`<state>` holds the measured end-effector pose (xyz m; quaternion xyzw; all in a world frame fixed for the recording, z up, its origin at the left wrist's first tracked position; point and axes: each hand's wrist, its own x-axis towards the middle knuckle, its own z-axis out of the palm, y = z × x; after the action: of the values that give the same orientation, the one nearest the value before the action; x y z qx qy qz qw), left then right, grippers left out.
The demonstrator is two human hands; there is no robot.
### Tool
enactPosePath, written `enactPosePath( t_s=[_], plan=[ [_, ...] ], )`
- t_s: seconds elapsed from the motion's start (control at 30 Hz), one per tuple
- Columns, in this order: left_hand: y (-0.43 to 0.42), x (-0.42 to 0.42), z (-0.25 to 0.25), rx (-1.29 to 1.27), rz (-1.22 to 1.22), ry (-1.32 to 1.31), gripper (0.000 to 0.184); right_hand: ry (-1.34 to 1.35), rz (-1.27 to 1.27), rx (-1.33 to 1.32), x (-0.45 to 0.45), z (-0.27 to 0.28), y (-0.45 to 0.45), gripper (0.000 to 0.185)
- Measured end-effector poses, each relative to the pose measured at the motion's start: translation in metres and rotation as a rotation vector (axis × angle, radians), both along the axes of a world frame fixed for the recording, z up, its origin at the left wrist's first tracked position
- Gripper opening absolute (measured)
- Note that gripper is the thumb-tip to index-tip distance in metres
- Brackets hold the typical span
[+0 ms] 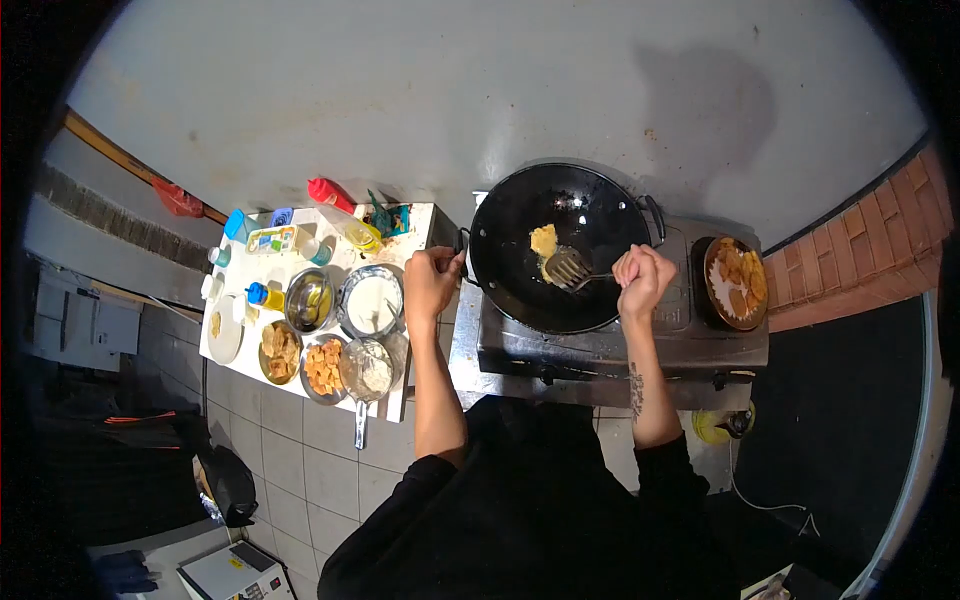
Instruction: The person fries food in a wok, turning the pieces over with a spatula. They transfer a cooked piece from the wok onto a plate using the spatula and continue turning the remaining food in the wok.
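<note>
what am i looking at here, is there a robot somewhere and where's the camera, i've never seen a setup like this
No robot here: these are a person's bare hands. The single picture comes from a camera worn on that person's head, looking forward and down.

The right hand holds a slotted spatula in a black wok, by a yellowish piece of food. The left hand seems to grip the wok's side handle. The wok sits on a stove, with a brown bowl of fried-looking pieces to its right.

On the white table at left are bowls, bottles and orange cubes.
</note>
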<state>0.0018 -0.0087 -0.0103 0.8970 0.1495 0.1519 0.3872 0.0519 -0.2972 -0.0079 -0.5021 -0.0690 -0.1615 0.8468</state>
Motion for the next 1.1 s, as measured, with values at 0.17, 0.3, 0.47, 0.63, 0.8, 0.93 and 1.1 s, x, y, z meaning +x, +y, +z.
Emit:
enactPosePath(
  t_s=[0.17, 0.3, 0.47, 0.63, 0.8, 0.93, 1.1],
  plan=[
    [-0.001, -0.002, 0.002, 0.016, 0.006, 0.014, 0.030, 0.081, 0.128, -0.008, -0.008, -0.007, -0.002, 0.040],
    [0.002, 0.000, -0.004, -0.047, -0.025, 0.050, 0.029, 0.082, 0.095, -0.048, 0.000, -0.004, -0.003, 0.039],
    [0.001, 0.000, -0.001, -0.006, -0.005, 0.018, 0.029, 0.123, 0.160, -0.157, -0.006, 0.011, -0.001, 0.040],
    [0.001, 0.003, 0.002, -0.010, -0.007, 0.046, 0.028, 0.070, 0.161, -0.131, 0.001, -0.002, 0.001, 0.040],
    [-0.001, 0.000, 0.013, 0.008, 0.003, 0.085, 0.028, 0.072, 0.105, -0.170, 0.010, 0.004, -0.011, 0.038],
    [0.003, 0.003, 0.002, -0.051, -0.017, -0.011, 0.027, 0.070, 0.198, -0.213, 0.007, 0.006, -0.005, 0.038],
    [0.003, 0.004, 0.003, -0.045, -0.031, -0.044, 0.027, 0.082, 0.178, -0.217, 0.014, 0.002, -0.010, 0.037]
  ],
)
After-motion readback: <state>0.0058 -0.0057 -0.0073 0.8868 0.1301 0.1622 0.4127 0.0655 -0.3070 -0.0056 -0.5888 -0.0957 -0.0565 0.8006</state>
